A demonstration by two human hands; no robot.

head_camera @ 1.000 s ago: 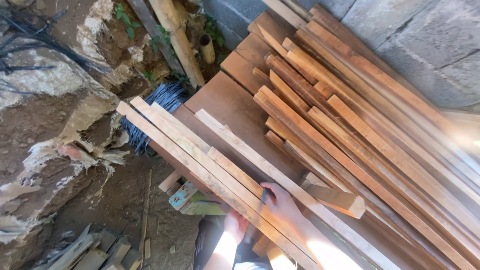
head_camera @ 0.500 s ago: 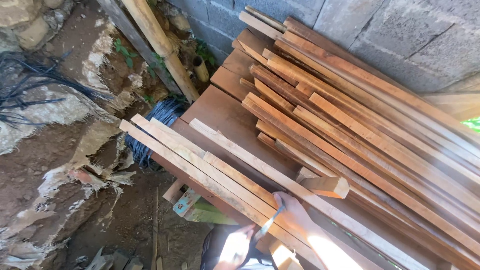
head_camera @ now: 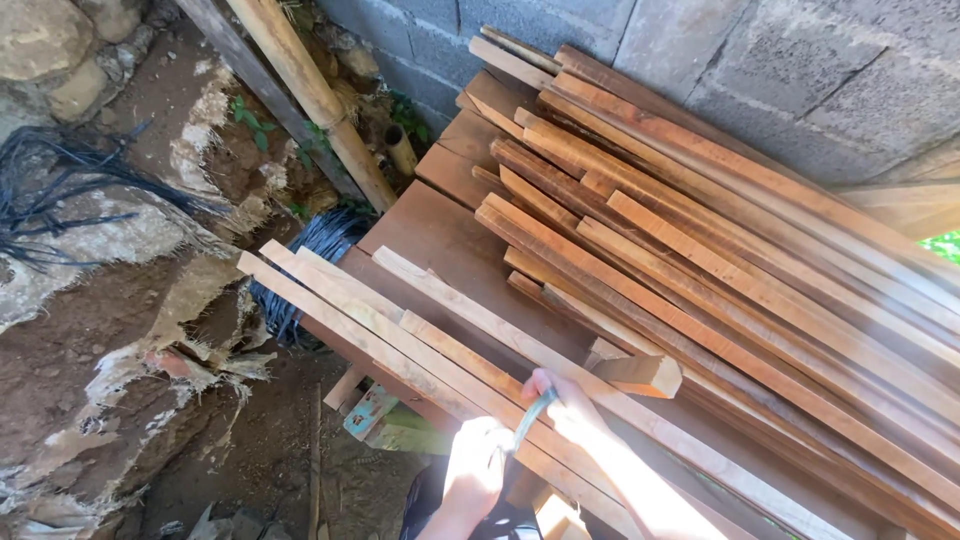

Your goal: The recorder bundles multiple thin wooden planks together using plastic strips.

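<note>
A bundle of long pale wooden slats (head_camera: pixel 400 335) lies across a brown board (head_camera: pixel 440 235), its ends jutting out to the left. My right hand (head_camera: pixel 570 405) rests on the slats with its fingers curled around a thin grey-green strap (head_camera: pixel 530 418). The strap runs down to my left hand (head_camera: pixel 475 470), which is closed at the near edge of the bundle and is washed out by sunlight. A short wooden block (head_camera: pixel 640 375) lies just right of my right hand.
A big stack of reddish planks (head_camera: pixel 720 250) leans along a grey block wall (head_camera: pixel 760 70). Bamboo poles (head_camera: pixel 310 95), a coil of black cable (head_camera: pixel 320 245), rocks and torn sacking (head_camera: pixel 170 340) fill the dirt ground on the left.
The view has tilted so the slats and my hands sit higher in frame. My left hand has come up to the bundle's near edge, close beside my right hand on the strap.
</note>
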